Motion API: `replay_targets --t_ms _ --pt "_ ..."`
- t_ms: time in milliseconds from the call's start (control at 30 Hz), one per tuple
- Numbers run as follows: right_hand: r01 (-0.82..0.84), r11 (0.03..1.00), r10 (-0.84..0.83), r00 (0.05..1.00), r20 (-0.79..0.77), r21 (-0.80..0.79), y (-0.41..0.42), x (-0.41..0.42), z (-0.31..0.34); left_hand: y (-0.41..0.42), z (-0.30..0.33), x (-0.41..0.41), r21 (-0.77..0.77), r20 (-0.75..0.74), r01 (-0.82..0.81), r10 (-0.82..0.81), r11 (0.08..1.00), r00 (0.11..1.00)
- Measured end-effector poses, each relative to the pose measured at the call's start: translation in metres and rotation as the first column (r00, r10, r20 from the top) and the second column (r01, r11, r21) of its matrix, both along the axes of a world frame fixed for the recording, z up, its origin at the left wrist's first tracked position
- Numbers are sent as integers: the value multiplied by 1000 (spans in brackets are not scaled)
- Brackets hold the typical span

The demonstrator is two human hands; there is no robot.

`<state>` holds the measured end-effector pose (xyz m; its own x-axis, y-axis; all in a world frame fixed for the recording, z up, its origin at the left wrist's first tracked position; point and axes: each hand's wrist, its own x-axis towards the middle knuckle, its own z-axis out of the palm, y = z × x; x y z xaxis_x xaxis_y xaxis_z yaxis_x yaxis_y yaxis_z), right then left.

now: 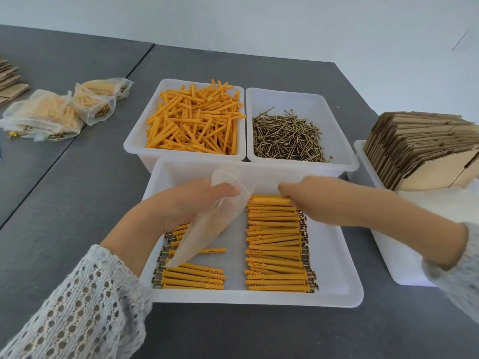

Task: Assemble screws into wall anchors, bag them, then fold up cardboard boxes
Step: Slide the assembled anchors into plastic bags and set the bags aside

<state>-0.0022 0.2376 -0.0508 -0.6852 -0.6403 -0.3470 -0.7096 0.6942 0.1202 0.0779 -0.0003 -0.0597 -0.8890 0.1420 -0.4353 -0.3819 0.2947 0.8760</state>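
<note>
Bagging under way at the counter: our left hand pinches a limp clear bag over the front tray, while our right hand closes on the top assembled anchors of the right-hand row. Stiff, light and smooth, they look best gripped mid-length as a bundle; the flimsy bag needs its mouth held wide.

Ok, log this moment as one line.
stage: bagging | left hand: holds clear bag | right hand: grips top assembled anchors | place: front tray | boxes: not yet folded
</note>
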Motion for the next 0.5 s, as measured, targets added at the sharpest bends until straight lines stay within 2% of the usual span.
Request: replay_targets --t_ms 167,233,333,500 --pt "-1 998 3 1000 27 -67 -6 -12 24 -1 -1 0 -15 -31 21 -22 1000 999" --pt "13 999 -11 999 40 -52 -11 -6 10 -2 -1 0 -17 -41 19 -19 1000 999" --pt "-20 999 21 999 -36 37 -16 6 -24 -3 -1 1 -13 -51 7 -8 1000 999" --pt "-83 997 82 990 -114 -4 -9 13 -46 -3 0 1 -45 -61 18 -21 999 998"
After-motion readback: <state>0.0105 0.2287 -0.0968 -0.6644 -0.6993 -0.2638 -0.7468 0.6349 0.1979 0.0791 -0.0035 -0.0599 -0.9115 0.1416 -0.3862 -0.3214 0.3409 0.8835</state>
